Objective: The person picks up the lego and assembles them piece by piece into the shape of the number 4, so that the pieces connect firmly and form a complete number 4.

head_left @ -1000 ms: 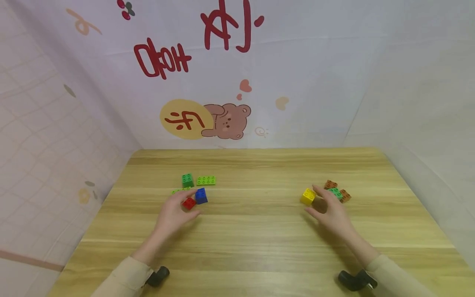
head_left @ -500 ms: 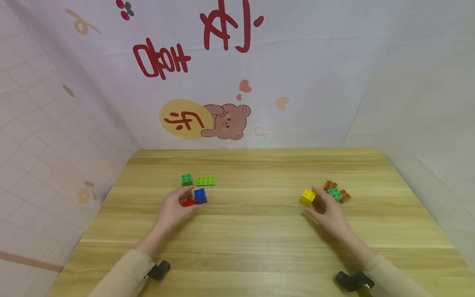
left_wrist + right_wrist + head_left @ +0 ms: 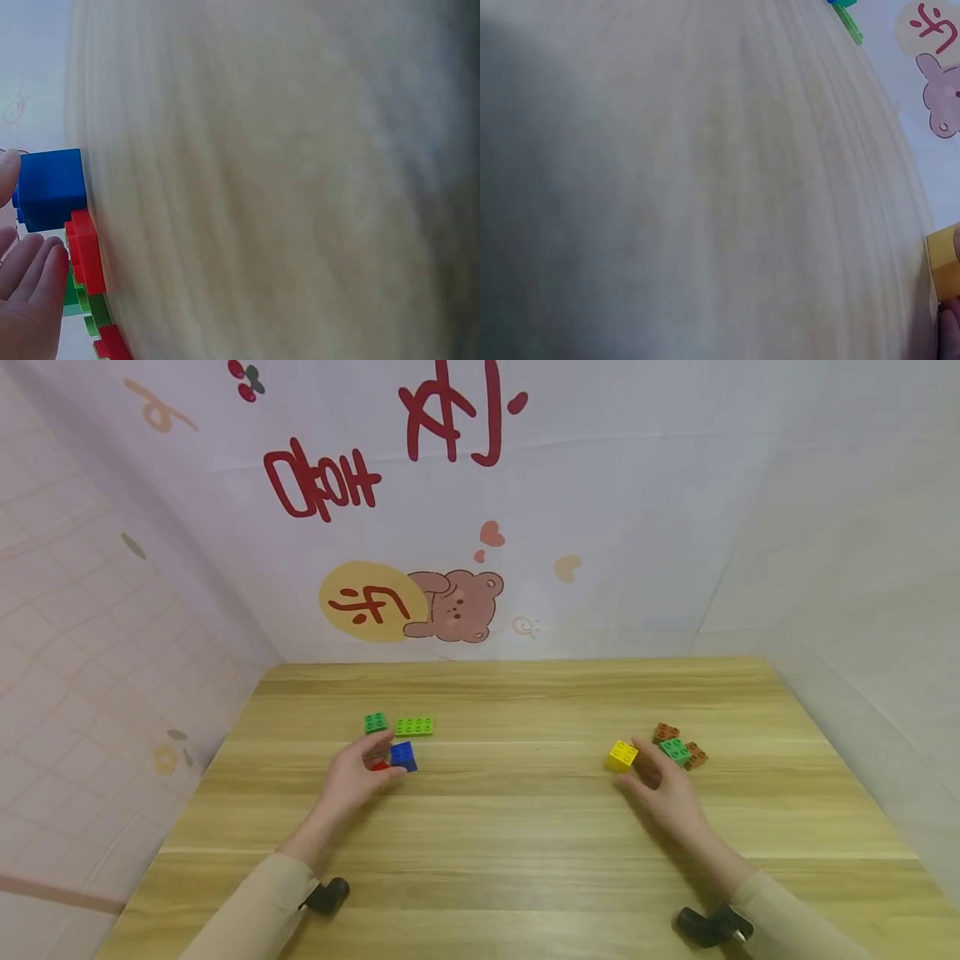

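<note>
In the head view, my left hand (image 3: 352, 772) curves around a blue brick (image 3: 402, 756) on the table, thumb and forefinger apart at its near and far sides. The left wrist view shows a gap between the fingers (image 3: 37, 270) and this brick. A red brick (image 3: 380, 767) is partly hidden by that hand. On the right, my right hand (image 3: 670, 789) has forefinger and thumb at a yellow brick (image 3: 622, 757) and pinches it low at the table. The right wrist view catches only an edge of the yellow brick (image 3: 943, 262) with a fingertip over it.
Behind the left hand lie a green brick (image 3: 375, 723) and a flat lime-green plate (image 3: 415, 727). Beside the right hand sit a light green brick (image 3: 675, 751) and brown bricks (image 3: 697, 755). The wooden table (image 3: 510, 843) meets a printed white cloth (image 3: 615, 510) at its back.
My left thumb and forefinger have drawn closer around the blue brick, hiding more of the red one. My right fingers have closed in slightly on the yellow brick. The view shifts a little.
</note>
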Tool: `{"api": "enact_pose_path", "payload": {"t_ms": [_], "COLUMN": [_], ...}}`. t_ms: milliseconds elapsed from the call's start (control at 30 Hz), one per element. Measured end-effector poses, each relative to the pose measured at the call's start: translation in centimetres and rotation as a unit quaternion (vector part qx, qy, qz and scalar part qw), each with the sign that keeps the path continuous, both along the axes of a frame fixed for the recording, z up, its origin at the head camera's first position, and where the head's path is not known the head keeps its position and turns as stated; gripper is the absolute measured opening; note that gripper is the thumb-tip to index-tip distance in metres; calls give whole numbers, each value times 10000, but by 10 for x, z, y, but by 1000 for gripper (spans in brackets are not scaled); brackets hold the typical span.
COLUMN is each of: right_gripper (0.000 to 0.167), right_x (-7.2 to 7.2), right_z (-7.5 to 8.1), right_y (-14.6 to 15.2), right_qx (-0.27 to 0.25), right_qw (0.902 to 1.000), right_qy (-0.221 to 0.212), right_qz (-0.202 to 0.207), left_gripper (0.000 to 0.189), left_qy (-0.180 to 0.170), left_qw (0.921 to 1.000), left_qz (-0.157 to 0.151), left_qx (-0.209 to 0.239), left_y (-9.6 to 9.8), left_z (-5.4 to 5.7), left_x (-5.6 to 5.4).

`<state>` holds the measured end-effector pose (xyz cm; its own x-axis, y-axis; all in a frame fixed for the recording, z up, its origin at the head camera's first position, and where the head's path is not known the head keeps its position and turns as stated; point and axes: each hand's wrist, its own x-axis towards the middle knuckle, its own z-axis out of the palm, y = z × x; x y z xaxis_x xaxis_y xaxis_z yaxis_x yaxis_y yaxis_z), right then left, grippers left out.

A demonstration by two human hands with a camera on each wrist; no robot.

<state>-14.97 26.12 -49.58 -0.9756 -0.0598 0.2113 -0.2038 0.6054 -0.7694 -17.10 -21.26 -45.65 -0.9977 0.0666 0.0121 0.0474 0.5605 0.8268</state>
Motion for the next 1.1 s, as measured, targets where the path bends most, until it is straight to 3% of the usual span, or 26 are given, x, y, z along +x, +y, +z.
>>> {"api": "enact_pose_path", "payload": {"t_ms": [200, 500, 633, 1100], "right_gripper": [53, 42, 41, 40], "right_x": [-2, -2, 0, -5], "right_z": [-1, 0, 0, 4], "right_y": [-1, -9, -17, -53], "right_qx": [-143, -296, -469, -661], "right_qw": [9998, 9991, 9980, 9936], "right_qy": [41, -255, -409, -331], "right_qz": [-97, -156, 60, 858], "left_gripper": [63, 57, 55, 43], "left_qy": [55, 47, 71, 59], "left_qw": [9998, 9999, 9997, 9988], "left_qz": [-170, -113, -84, -5], "left_qx": [-16, -97, -218, -493], "left_y": [2, 7, 7, 7], "left_z": [-1, -2, -4, -3], "left_x": [-3, -5, -7, -9]}}
